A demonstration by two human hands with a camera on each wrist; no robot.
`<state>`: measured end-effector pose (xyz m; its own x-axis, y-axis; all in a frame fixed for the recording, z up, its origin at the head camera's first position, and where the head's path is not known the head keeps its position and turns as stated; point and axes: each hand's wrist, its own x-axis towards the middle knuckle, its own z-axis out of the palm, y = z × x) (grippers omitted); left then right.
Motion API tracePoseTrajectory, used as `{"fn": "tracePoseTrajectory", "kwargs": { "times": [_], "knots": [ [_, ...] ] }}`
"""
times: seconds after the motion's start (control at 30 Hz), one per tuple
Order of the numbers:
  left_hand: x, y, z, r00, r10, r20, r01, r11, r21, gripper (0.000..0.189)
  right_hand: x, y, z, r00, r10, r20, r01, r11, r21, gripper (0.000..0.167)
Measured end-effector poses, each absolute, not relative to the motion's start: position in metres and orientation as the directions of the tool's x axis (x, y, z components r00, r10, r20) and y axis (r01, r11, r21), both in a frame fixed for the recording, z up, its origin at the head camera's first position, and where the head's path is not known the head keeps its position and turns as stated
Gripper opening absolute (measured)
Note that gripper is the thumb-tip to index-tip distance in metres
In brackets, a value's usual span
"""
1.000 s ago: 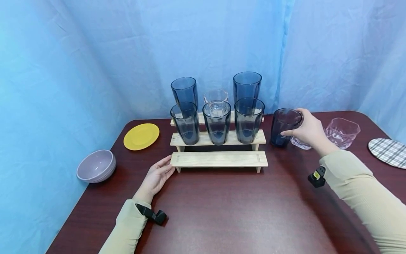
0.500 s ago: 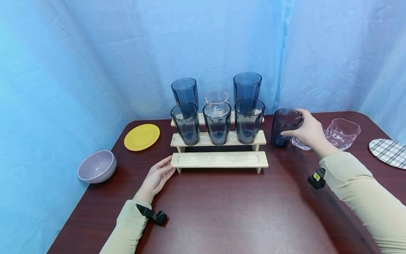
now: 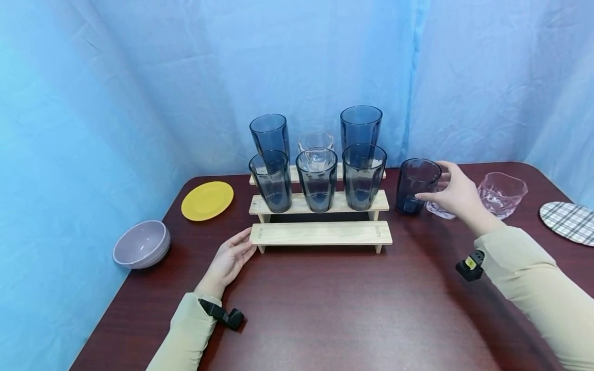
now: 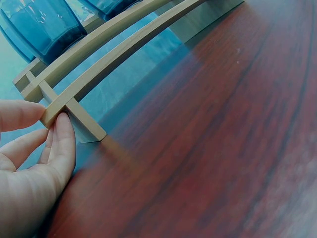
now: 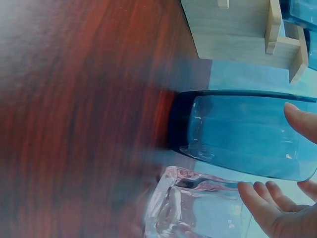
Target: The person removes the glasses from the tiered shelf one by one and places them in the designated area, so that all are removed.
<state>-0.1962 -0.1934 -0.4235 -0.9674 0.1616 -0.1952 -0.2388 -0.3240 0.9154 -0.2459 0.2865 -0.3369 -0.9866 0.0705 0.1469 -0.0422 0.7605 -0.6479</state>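
A three-step wooden stand (image 3: pixel 320 233) is at the middle of the table. My left hand (image 3: pixel 226 264) pinches the left end of its lowest step, thumb and fingers on either side of the board (image 4: pixel 59 106). Beside the stand, a dark blue glass tumbler (image 3: pixel 410 190) stands upright on the table. My right hand (image 3: pixel 457 193) is around its right side, with thumb and fingers spread; in the right wrist view the fingers (image 5: pixel 262 208) are apart from the tumbler's wall. Three blue tumblers (image 3: pixel 317 180) stand on the middle step. Two more and a clear glass (image 3: pixel 315 140) occupy the top step.
Two clear glasses are right of the tumbler, one (image 3: pixel 501 195) in plain sight, the other (image 3: pixel 438 208) partly behind my right hand. A checked round mat (image 3: pixel 568 221) lies far right. On the left are a yellow plate (image 3: pixel 207 201) and a lilac bowl (image 3: pixel 142 244).
My right hand has loosened from the blue tumbler, its fingers spreading and the wrist shifting slightly right. The tumbler stays in place. My left hand has not moved.
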Motion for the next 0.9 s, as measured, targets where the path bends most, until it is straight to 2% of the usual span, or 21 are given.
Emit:
{"fn": "tracePoseTrajectory", "kwargs": {
  "times": [0.67,0.9],
  "knots": [
    [-0.196,-0.194,-0.425,-0.963,0.169,-0.209,-0.255,-0.327,0.910,0.056,-0.211,0.290,-0.356,-0.976,0.059,0.210,-0.112,0.693,-0.712,0.087],
    [-0.196,-0.193,-0.424,-0.963,0.168,-0.213,-0.258,-0.325,0.910,0.056,-0.201,0.282,-0.362,-0.968,0.012,0.250,-0.185,0.637,-0.749,0.083]
  ]
}}
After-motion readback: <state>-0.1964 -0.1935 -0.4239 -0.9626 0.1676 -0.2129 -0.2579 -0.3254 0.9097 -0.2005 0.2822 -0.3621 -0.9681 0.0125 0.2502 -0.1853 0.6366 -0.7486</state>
